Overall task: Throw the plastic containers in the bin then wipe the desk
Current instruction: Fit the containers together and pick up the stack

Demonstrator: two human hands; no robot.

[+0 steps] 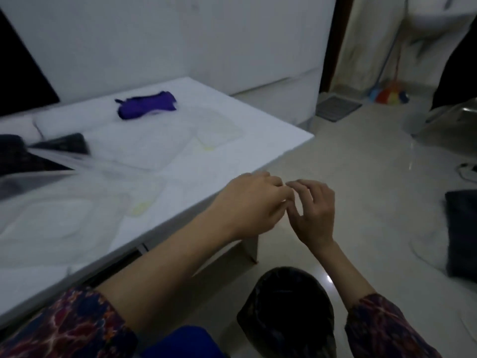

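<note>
From the head camera, clear plastic containers lie flat on the white desk, not yet binned. The purple cloth sits behind them, likely kept for wiping. Past the desk's front edge, left hand and right hand meet fingertip to fingertip, loosely curled, holding nothing visible. No writing is legible.

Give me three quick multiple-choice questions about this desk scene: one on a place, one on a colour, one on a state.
1. Where is the cloth?
A. on the floor
B. on the desk, far side
C. in the bin

2. What colour is the cloth?
A. purple
B. yellow
C. white

3. What are the left hand and right hand doing?
A. wiping
B. lifting a container
C. holding nothing visible, fingertips meeting beyond the desk edge

Answers: B, it lies near the wall; A, deep purple; C, both hands look empty.
</note>
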